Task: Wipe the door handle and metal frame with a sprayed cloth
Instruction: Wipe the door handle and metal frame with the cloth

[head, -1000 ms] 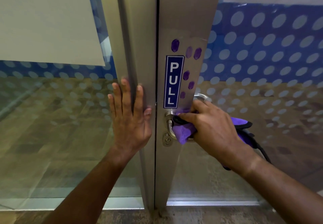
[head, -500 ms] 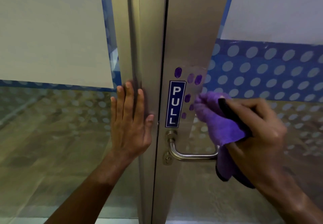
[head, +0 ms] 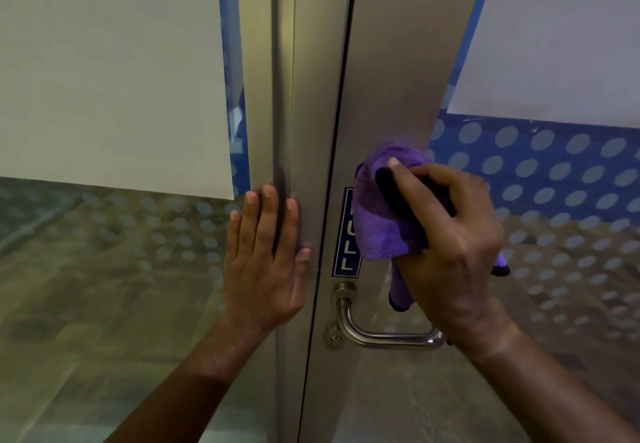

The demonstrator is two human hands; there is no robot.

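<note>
So right now it looks like the frame part of the job, not the handle: the right hand [head: 446,235] is closed around a bunched purple cloth [head: 384,221] and has it pressed flat on the door's metal frame [head: 391,62], right over the upper end of the blue PULL sign [head: 347,242] and well above the handle [head: 384,333]. The left hand [head: 265,262] is fully open, palm flat, holding nothing, just resting on the neighbouring metal post [head: 308,96] beside the dark seam between the two, probably to steady the door. Handle itself is bare at the moment, nothing touching it, and I can't tell from this whether it's been wiped. My guess for the next move: keep firm flat pressure and run the cloth up or down the strip, going easy over the sign's edges so it doesn't peel, then come down to the handle if it needs it. Materials: the frame is brushed, matte silver metal, broad and flat, so it should wipe easy. The handle is a rounded steel tube bent in an L with a round base and a keyhole plate below. The cloth is fluffy microfibre with a dark trim edge, one tail hanging down. The glass [head: 554,200] on both sides has a dotted film, plus pale sheets higher up.
</note>
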